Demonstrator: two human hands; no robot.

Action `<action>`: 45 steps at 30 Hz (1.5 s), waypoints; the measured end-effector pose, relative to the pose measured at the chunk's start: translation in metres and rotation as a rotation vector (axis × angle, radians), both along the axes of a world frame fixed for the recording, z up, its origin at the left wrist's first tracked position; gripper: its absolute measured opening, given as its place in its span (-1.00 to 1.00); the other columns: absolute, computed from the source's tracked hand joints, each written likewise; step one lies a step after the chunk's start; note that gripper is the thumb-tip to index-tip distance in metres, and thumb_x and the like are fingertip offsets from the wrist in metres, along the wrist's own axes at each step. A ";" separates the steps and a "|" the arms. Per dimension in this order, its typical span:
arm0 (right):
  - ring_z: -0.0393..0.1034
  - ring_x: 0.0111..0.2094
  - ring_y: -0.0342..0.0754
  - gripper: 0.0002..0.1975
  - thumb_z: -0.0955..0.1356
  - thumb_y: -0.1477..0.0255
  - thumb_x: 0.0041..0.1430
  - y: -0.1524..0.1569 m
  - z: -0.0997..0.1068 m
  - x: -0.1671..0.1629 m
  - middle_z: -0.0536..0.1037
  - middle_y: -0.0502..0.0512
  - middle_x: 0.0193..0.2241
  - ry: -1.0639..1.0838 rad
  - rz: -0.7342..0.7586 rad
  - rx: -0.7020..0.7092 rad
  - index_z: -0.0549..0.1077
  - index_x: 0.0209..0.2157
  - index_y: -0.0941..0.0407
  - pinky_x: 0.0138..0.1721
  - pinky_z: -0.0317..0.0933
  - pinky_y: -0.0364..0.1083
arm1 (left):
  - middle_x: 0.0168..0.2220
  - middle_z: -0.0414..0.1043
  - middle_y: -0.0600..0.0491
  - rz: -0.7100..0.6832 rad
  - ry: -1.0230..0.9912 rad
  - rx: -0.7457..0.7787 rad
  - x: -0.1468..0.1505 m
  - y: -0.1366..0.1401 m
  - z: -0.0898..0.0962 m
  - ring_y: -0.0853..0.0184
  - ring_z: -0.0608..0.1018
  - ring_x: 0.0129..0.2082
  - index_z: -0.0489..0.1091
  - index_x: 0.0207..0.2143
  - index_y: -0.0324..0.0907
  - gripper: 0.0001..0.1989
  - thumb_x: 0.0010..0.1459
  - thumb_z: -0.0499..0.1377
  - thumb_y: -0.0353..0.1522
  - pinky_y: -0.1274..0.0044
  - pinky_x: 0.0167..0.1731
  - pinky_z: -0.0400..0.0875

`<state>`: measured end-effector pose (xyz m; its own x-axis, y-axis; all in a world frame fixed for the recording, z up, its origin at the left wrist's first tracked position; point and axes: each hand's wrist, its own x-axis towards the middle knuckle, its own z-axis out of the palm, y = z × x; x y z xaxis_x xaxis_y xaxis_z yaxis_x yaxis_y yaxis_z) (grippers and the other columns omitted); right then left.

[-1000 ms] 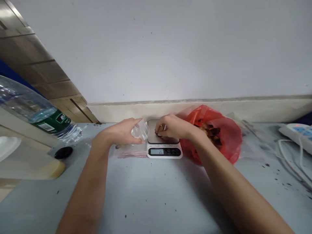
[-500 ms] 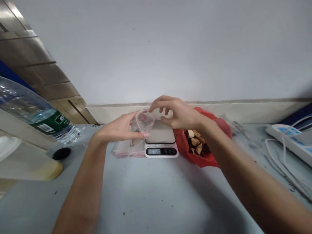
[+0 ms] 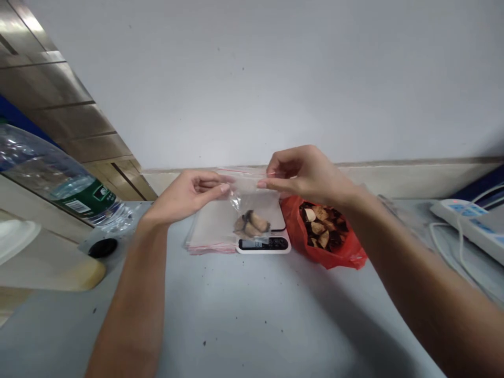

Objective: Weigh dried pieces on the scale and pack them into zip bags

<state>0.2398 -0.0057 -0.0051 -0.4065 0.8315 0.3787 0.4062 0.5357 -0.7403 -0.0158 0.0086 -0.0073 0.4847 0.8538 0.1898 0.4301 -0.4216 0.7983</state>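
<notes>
A clear zip bag (image 3: 252,199) hangs between my hands, with several dried brown slices (image 3: 252,224) at its bottom. My left hand (image 3: 192,193) pinches the bag's top left part between thumb and fingers. At the top right, my right hand (image 3: 301,173) grips the red-lined zip edge. Behind and below the bag is a white digital kitchen scale (image 3: 263,251), its plate mostly hidden by the bag. A stack of flat zip bags (image 3: 210,231) lies left of the scale. To its right stands an open red plastic bag (image 3: 326,260) holding dried dark-edged slices (image 3: 323,226).
At left are a large clear water bottle (image 3: 66,178) with a green label, a pale container (image 3: 51,262) and a black cap (image 3: 103,248). A white power strip (image 3: 470,220) with cables lies at right. A wall (image 3: 275,84) closes off the table's back.
My right hand has closed on the bag's top edge. The bag, held open and tilted by my left hand before, now hangs flat between both hands, in front of the scale.
</notes>
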 end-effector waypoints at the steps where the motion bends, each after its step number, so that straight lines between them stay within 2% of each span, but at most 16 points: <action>1: 0.22 -0.53 -0.16 -0.61 0.50 0.12 0.09 -0.001 -0.003 0.001 0.36 -0.05 -0.58 0.034 -0.032 -0.005 0.38 -0.53 0.09 -0.51 0.08 -0.12 | -0.28 0.72 -0.03 0.017 -0.018 -0.004 0.000 0.000 0.000 0.15 0.74 -0.18 0.66 -0.20 -0.15 -0.72 0.15 0.35 -0.16 0.35 -0.06 0.65; 4: 0.22 -0.53 -0.16 -0.53 0.53 0.02 0.03 -0.006 -0.009 0.005 0.37 -0.05 -0.55 0.097 -0.114 0.015 0.36 -0.51 0.08 -0.53 0.08 -0.11 | -0.34 0.71 -0.02 0.060 -0.055 -0.004 -0.001 0.001 -0.001 0.15 0.75 -0.23 0.65 -0.23 -0.16 -0.74 0.07 0.40 -0.20 0.37 -0.10 0.67; 7: 0.25 -0.50 -0.13 -0.51 0.52 -0.03 0.04 -0.013 -0.013 0.007 0.42 -0.02 -0.54 0.117 -0.175 0.047 0.36 -0.52 0.06 -0.49 0.14 -0.10 | -0.33 0.71 0.00 0.082 -0.046 0.030 0.001 0.000 0.000 0.15 0.75 -0.23 0.63 -0.14 -0.16 -0.65 0.00 0.43 -0.24 0.39 -0.11 0.66; 10: 0.30 -0.49 -0.11 -0.50 0.54 -0.04 0.02 -0.019 -0.017 0.008 0.46 -0.01 -0.54 0.154 -0.202 0.043 0.36 -0.54 0.05 -0.48 0.20 -0.09 | -0.37 0.70 0.02 0.059 -0.020 0.057 0.006 -0.002 0.001 0.17 0.74 -0.27 0.64 -0.18 -0.15 -0.70 0.03 0.41 -0.23 0.43 -0.19 0.66; 14: 0.36 -0.49 -0.09 -0.47 0.55 -0.04 0.02 -0.025 -0.023 0.008 0.49 0.00 -0.55 0.191 -0.156 -0.004 0.33 -0.55 0.05 -0.49 0.25 -0.08 | -0.38 0.68 0.02 0.046 -0.058 0.132 0.016 -0.006 0.001 0.22 0.72 -0.31 0.63 -0.37 -0.15 -0.81 0.14 0.34 -0.21 0.47 -0.23 0.64; 18: 0.36 -0.48 -0.09 -0.51 0.54 0.00 0.05 -0.026 -0.023 0.011 0.50 0.00 -0.53 0.140 -0.161 0.008 0.35 -0.54 0.06 -0.48 0.27 -0.08 | -0.39 0.67 0.02 0.090 -0.078 0.210 0.024 -0.008 -0.001 0.24 0.70 -0.33 0.63 -0.37 -0.16 -0.78 0.17 0.33 -0.20 0.48 -0.24 0.63; 21: 0.42 -0.42 -0.05 -0.58 0.53 0.02 0.08 -0.025 -0.019 0.013 0.54 0.04 -0.46 0.098 -0.170 0.044 0.45 -0.42 0.06 -0.43 0.30 -0.08 | -0.41 0.67 0.02 0.097 -0.058 0.246 0.028 -0.011 -0.001 0.25 0.69 -0.36 0.63 -0.36 -0.17 -0.79 0.17 0.31 -0.22 0.49 -0.27 0.62; 23: 0.47 -0.37 -0.03 -0.59 0.51 0.02 0.11 -0.026 -0.015 0.011 0.59 0.06 -0.40 0.073 -0.156 0.043 0.53 -0.27 0.07 -0.38 0.33 -0.08 | -0.43 0.66 0.04 0.094 -0.038 0.275 0.032 -0.014 0.001 0.26 0.67 -0.36 0.63 -0.41 -0.16 -0.80 0.16 0.29 -0.24 0.49 -0.28 0.61; 25: 0.49 -0.35 -0.03 -0.59 0.48 0.02 0.17 -0.027 -0.012 0.007 0.63 0.09 -0.35 0.046 -0.126 0.037 0.58 -0.22 0.08 -0.33 0.34 -0.07 | -0.43 0.66 0.06 0.078 -0.014 0.287 0.037 -0.018 0.003 0.25 0.67 -0.35 0.62 -0.44 -0.13 -0.81 0.16 0.28 -0.25 0.49 -0.30 0.59; 30: 0.47 -0.38 -0.04 -0.57 0.43 0.00 0.23 -0.025 -0.008 0.004 0.63 0.08 -0.42 0.034 -0.065 0.056 0.58 -0.41 0.09 -0.30 0.32 -0.06 | -0.39 0.68 0.06 0.045 0.020 0.315 0.046 -0.024 0.004 0.26 0.66 -0.34 0.64 -0.38 -0.11 -0.78 0.22 0.22 -0.25 0.50 -0.29 0.56; 39: 0.42 -0.41 -0.06 -0.61 0.44 0.05 0.23 -0.030 -0.004 0.009 0.63 0.07 -0.43 0.004 -0.047 0.029 0.59 -0.41 0.10 -0.35 0.29 -0.06 | -0.49 0.58 0.13 0.000 0.118 0.545 0.056 -0.026 -0.003 0.34 0.56 -0.47 0.55 -0.42 -0.10 -0.71 0.33 0.11 -0.30 0.51 -0.40 0.39; 42: 0.39 -0.43 -0.09 -0.68 0.42 0.17 0.27 -0.030 -0.006 0.008 0.61 0.07 -0.44 0.020 -0.031 0.074 0.57 -0.41 0.12 -0.37 0.26 -0.08 | -0.51 0.56 0.14 -0.033 0.111 0.557 0.060 -0.028 -0.004 0.35 0.54 -0.48 0.55 -0.41 -0.10 -0.71 0.35 0.11 -0.31 0.52 -0.42 0.36; 45: 0.37 -0.43 -0.10 -0.80 0.40 0.34 0.26 -0.029 -0.007 0.007 0.58 0.05 -0.45 0.009 -0.027 0.117 0.54 -0.42 0.12 -0.37 0.23 -0.09 | -0.44 0.60 0.12 0.000 0.065 0.568 0.062 -0.029 -0.005 0.33 0.58 -0.42 0.53 -0.40 -0.10 -0.76 0.33 0.16 -0.31 0.51 -0.35 0.42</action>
